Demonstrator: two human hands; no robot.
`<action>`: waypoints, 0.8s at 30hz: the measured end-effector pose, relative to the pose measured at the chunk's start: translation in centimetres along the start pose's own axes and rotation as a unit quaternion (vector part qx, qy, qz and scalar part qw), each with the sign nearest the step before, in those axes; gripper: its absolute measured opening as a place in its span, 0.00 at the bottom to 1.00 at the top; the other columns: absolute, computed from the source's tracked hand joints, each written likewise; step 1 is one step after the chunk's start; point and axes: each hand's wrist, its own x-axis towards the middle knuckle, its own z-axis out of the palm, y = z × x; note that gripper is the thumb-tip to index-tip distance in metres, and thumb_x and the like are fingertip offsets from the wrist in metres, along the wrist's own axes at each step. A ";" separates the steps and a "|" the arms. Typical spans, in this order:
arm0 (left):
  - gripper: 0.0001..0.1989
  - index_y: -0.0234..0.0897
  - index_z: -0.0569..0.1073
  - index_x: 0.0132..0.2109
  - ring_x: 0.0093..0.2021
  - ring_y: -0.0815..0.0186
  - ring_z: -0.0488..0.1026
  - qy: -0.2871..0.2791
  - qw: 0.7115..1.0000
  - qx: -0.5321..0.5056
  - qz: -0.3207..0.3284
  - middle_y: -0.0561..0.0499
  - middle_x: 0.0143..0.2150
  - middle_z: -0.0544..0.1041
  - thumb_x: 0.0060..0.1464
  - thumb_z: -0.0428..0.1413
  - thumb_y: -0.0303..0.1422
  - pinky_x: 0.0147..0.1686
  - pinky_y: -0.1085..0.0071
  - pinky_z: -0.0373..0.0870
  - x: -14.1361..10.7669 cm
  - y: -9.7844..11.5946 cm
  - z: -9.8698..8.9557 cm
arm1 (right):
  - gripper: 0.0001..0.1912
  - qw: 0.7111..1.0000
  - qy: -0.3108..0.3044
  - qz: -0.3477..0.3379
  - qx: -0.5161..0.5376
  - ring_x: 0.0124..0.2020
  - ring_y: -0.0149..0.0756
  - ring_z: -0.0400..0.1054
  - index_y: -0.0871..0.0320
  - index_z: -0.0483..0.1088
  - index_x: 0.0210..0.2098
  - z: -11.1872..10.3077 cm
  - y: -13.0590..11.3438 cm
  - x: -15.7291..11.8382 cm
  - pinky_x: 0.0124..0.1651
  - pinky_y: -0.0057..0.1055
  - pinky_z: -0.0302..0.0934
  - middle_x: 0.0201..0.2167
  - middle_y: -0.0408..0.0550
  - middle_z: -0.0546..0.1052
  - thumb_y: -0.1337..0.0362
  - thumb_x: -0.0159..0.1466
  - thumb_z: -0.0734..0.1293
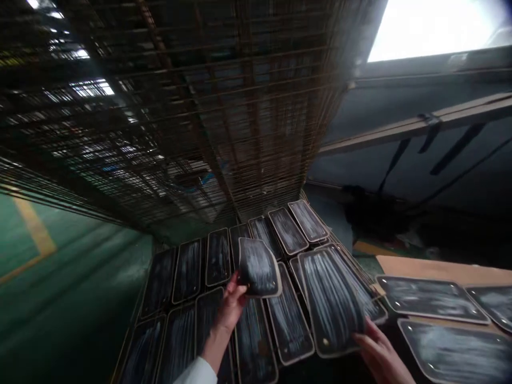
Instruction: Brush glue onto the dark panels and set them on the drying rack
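My left hand (232,305) pinches the lower left corner of a dark panel (259,266) with rounded corners, a pale edge and whitish streaks. This panel is raised and looks slightly curved. Closed on the lower right side of a second, larger-looking streaked panel (330,304) is my right hand (378,349). Under both held pieces, similar panels lie in two rows on a rack shelf, among them a lower-row panel (290,320) and a far-corner panel (308,220). Small bright spots, possibly holes, show near some corners.
Rusty wire rack shelves (256,106) rise tilted in front of me, above the rows. On the right, more panels (434,298) lie on a tan board (440,266). Green floor (80,298) with a yellow line (34,226) shows at left. A bluish wall (400,101) stands behind.
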 end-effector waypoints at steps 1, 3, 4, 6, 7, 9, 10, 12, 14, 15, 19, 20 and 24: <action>0.29 0.44 0.68 0.56 0.44 0.63 0.75 0.013 1.000 0.003 0.025 0.50 0.48 0.77 0.45 0.61 0.29 0.45 0.66 0.72 1.9 1.3 -0.8 | 0.31 0.999 -0.043 -0.005 0.023 0.47 0.52 0.71 0.48 0.70 0.52 2.9 -1.3 2.4 0.47 0.44 0.67 0.47 0.54 0.76 0.55 0.48 0.73; 0.29 0.45 0.68 0.56 0.41 0.65 0.75 0.035 0.998 0.012 0.059 0.51 0.46 0.78 0.45 0.61 0.29 0.42 0.68 0.73 5.2 3.3 -2.1 | 0.26 0.992 -0.115 -0.026 0.041 0.45 0.46 0.71 0.51 0.71 0.50 8.4 -3.8 6.8 0.47 0.39 0.66 0.46 0.52 0.77 0.60 0.50 0.72; 0.28 0.45 0.69 0.56 0.41 0.66 0.75 0.040 0.997 0.016 0.070 0.52 0.46 0.78 0.45 0.60 0.29 0.41 0.70 0.73 6.8 3.9 -2.8 | 0.25 0.988 -0.141 -0.038 0.045 0.44 0.44 0.71 0.53 0.72 0.49 10.8 -4.8 8.8 0.47 0.36 0.65 0.45 0.51 0.77 0.62 0.50 0.71; 0.28 0.45 0.69 0.56 0.41 0.66 0.75 0.045 0.995 0.018 0.082 0.51 0.47 0.78 0.45 0.60 0.29 0.40 0.72 0.73 9.5 4.3 -4.2 | 0.23 0.981 -0.176 -0.057 0.054 0.40 0.40 0.71 0.55 0.72 0.47 14.8 -6.2 12.7 0.44 0.32 0.64 0.40 0.49 0.78 0.64 0.50 0.70; 0.28 0.44 0.69 0.56 0.41 0.67 0.75 0.049 0.995 0.018 0.081 0.51 0.47 0.78 0.45 0.60 0.30 0.39 0.72 0.73 10.8 4.2 -5.1 | 0.22 0.978 -0.188 -0.062 0.059 0.39 0.39 0.70 0.55 0.72 0.46 16.4 -6.5 14.6 0.42 0.31 0.63 0.38 0.47 0.78 0.65 0.50 0.69; 0.28 0.42 0.68 0.55 0.39 0.67 0.75 0.071 0.995 0.024 0.067 0.50 0.45 0.78 0.45 0.61 0.30 0.38 0.73 0.72 12.9 3.1 -7.2 | 0.21 0.975 -0.203 -0.062 0.070 0.35 0.36 0.69 0.56 0.72 0.45 19.1 -6.3 18.4 0.39 0.29 0.62 0.35 0.45 0.77 0.66 0.50 0.68; 0.28 0.41 0.68 0.55 0.38 0.67 0.75 0.088 0.994 0.030 0.055 0.50 0.43 0.78 0.44 0.61 0.31 0.37 0.72 0.72 13.7 2.3 -8.3 | 0.21 0.975 -0.203 -0.056 0.072 0.33 0.35 0.68 0.57 0.72 0.44 20.2 -5.9 20.2 0.37 0.28 0.61 0.33 0.44 0.77 0.66 0.49 0.67; 0.28 0.40 0.68 0.54 0.35 0.68 0.75 0.118 0.991 0.046 0.029 0.51 0.41 0.79 0.43 0.61 0.31 0.36 0.72 0.72 15.0 0.4 -10.6 | 0.22 0.982 -0.178 -0.026 0.054 0.29 0.33 0.66 0.58 0.71 0.42 22.0 -4.7 23.7 0.31 0.26 0.60 0.30 0.43 0.76 0.66 0.46 0.67; 0.28 0.40 0.68 0.53 0.34 0.68 0.76 0.143 0.987 0.066 0.000 0.52 0.38 0.79 0.42 0.61 0.31 0.35 0.72 0.72 15.8 -1.4 -12.6 | 0.24 0.991 -0.132 0.010 0.021 0.25 0.31 0.64 0.58 0.71 0.42 23.2 -3.1 26.5 0.27 0.25 0.57 0.28 0.42 0.74 0.65 0.44 0.66; 0.28 0.40 0.68 0.53 0.33 0.68 0.76 0.157 0.984 0.078 -0.015 0.52 0.36 0.78 0.41 0.61 0.31 0.34 0.71 0.72 16.0 -2.2 -13.4 | 0.25 0.994 -0.109 0.024 0.005 0.24 0.30 0.64 0.59 0.70 0.42 23.7 -2.3 27.6 0.25 0.24 0.56 0.26 0.41 0.73 0.64 0.43 0.66; 0.30 0.38 0.66 0.53 0.31 0.65 0.77 0.194 0.971 0.129 -0.052 0.53 0.31 0.78 0.40 0.60 0.32 0.32 0.70 0.72 16.3 -4.0 -15.1 | 0.26 0.997 -0.049 0.046 -0.040 0.21 0.29 0.61 0.59 0.70 0.41 24.5 0.6 30.1 0.21 0.23 0.52 0.23 0.39 0.70 0.63 0.40 0.65; 0.30 0.38 0.66 0.54 0.31 0.65 0.77 0.198 0.968 0.141 -0.054 0.53 0.31 0.78 0.40 0.60 0.32 0.31 0.70 0.72 16.3 -4.2 -15.2 | 0.26 0.997 -0.038 0.044 -0.052 0.21 0.29 0.61 0.59 0.70 0.40 24.6 1.1 30.3 0.20 0.23 0.52 0.23 0.38 0.70 0.63 0.40 0.65; 0.32 0.37 0.64 0.54 0.29 0.64 0.76 0.217 0.962 0.157 -0.056 0.53 0.32 0.77 0.39 0.60 0.32 0.29 0.70 0.72 16.5 -4.1 -15.0 | 0.28 0.994 -0.002 0.021 -0.104 0.20 0.30 0.61 0.60 0.69 0.43 25.0 2.5 30.8 0.20 0.23 0.54 0.22 0.38 0.70 0.64 0.41 0.64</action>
